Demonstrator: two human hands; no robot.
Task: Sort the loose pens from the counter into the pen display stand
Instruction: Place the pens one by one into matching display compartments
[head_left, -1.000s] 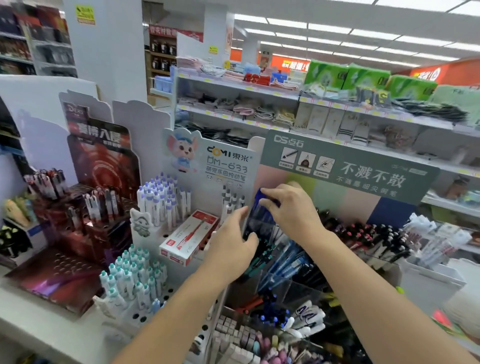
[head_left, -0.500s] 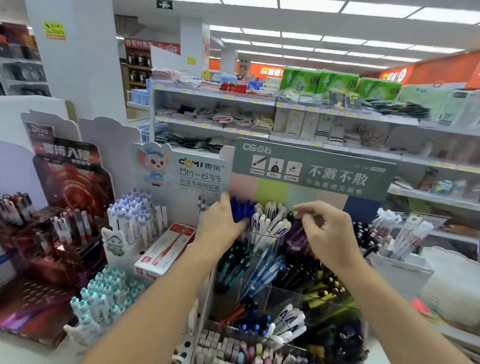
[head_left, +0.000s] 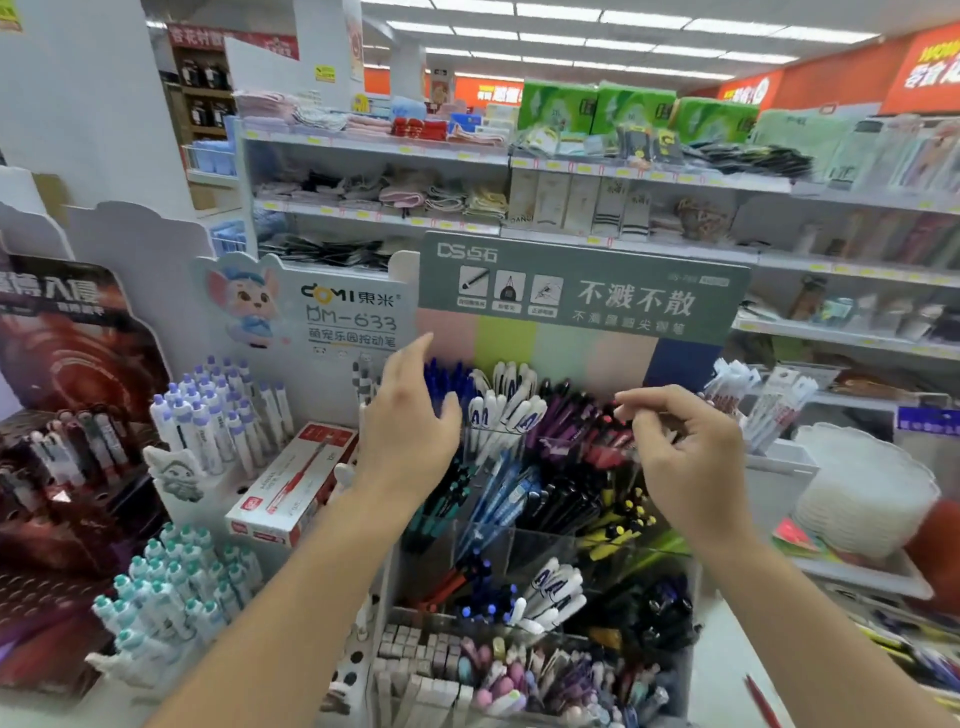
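Pen display stand (head_left: 582, 291) top row packed; open air above; header card behind.

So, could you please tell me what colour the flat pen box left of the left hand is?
White with red, in the head view: the pen box.

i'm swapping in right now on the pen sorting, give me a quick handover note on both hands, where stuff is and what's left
Left hand: open, fingers spread, in front of the blue pens in the back row of the pen display stand; no grip on anything.
Right hand: fingers curled, fingertips close together over the red pens. It may be pinching a thin pen, but blur hides it.
Stand: compartments already hold white, purple, black, yellow and teal pens.
Done: cannot be judged from this view.
Left: one red pen lies loose on the counter at lower right; it probably goes with the red ones. Check the right hand first.
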